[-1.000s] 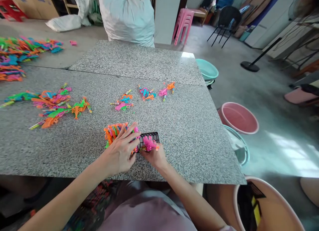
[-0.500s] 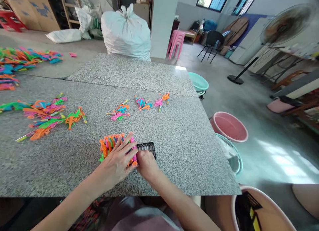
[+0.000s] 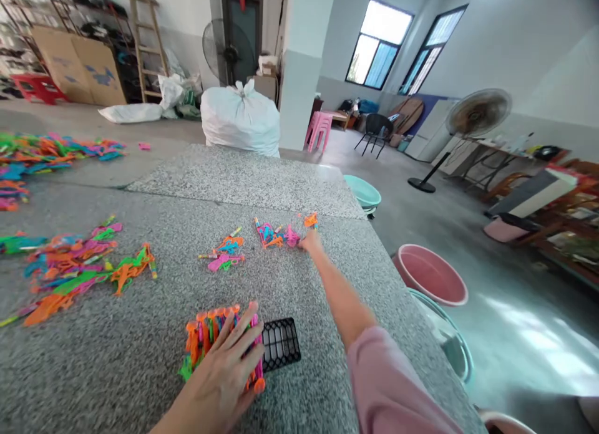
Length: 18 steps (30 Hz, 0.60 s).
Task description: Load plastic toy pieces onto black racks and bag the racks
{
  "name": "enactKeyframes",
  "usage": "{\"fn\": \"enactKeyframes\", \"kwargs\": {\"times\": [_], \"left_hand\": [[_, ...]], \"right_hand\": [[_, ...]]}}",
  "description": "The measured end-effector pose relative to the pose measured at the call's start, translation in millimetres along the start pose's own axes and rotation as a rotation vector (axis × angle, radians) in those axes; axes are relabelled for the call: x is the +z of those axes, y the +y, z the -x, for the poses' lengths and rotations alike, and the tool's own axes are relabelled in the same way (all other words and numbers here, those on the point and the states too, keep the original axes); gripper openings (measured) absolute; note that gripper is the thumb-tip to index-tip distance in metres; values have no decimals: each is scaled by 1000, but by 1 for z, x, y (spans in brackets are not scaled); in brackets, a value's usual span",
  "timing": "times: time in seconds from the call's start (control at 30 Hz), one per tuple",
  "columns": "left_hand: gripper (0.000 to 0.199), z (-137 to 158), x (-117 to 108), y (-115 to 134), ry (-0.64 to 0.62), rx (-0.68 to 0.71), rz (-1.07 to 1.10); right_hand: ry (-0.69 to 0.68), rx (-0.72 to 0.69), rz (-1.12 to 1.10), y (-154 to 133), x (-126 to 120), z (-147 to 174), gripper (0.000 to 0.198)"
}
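A tight row of small bright plastic toys [image 3: 201,334], orange, pink, green and blue, stands in a black plastic lattice tray [image 3: 281,343] at the table's near side. Bare lattice shows at its right end. My left hand [image 3: 229,359] lies over the row, fingers spread and resting on the toys. My right hand [image 3: 311,241] is stretched far forward, fingers bent at a pink plastic toy [image 3: 291,236]; its fingertips are partly hidden. An orange toy [image 3: 310,220] lies just beyond it. To its left are two small clusters of mixed toys [image 3: 269,233] [image 3: 227,250].
Larger heaps of similar toys [image 3: 75,259] [image 3: 56,150] cover the left of the speckled stone table [image 3: 187,228]. A big white sack [image 3: 241,119] stands past the far edge. Pink [image 3: 430,275] and turquoise basins [image 3: 362,192] are beyond the right edge.
My right hand has left the tray and reached forward to the pink toy, which sits slightly farther from the orange one. My left hand stays on the row. The view has tilted up.
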<state>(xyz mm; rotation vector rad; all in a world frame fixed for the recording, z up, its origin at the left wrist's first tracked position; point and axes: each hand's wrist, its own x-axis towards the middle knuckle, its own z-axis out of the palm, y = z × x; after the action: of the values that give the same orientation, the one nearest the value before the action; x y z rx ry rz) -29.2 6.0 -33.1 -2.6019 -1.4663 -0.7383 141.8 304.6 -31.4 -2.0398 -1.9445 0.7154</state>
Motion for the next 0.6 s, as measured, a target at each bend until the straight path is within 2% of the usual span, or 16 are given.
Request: {"fn": "enactKeyframes", "kwargs": {"times": [0.1,0.2,0.27,0.33,0.43,0.6], "left_hand": [[15,-1,-6,1,-82,-22,70],[16,-5,-14,-1,-156,-47,124],[18,-6,-18,-3,-169,-27,128],[20,-6,-19,-4,-167,-3,110],[22,-5,-20,-4,-173,11,83],[28,-6,-20,-2,-189,13,54]], "right_hand": [[-162,-59,-56,19,21,41,14],[-321,-244,-262,42,47,107,17],[-318,-389,-382,50,61,149,13],[-267,-455,-409,50,70,176,9],[-262,-491,-325,39,76,189,10],[-294,-562,-83,18,69,188,14]]}}
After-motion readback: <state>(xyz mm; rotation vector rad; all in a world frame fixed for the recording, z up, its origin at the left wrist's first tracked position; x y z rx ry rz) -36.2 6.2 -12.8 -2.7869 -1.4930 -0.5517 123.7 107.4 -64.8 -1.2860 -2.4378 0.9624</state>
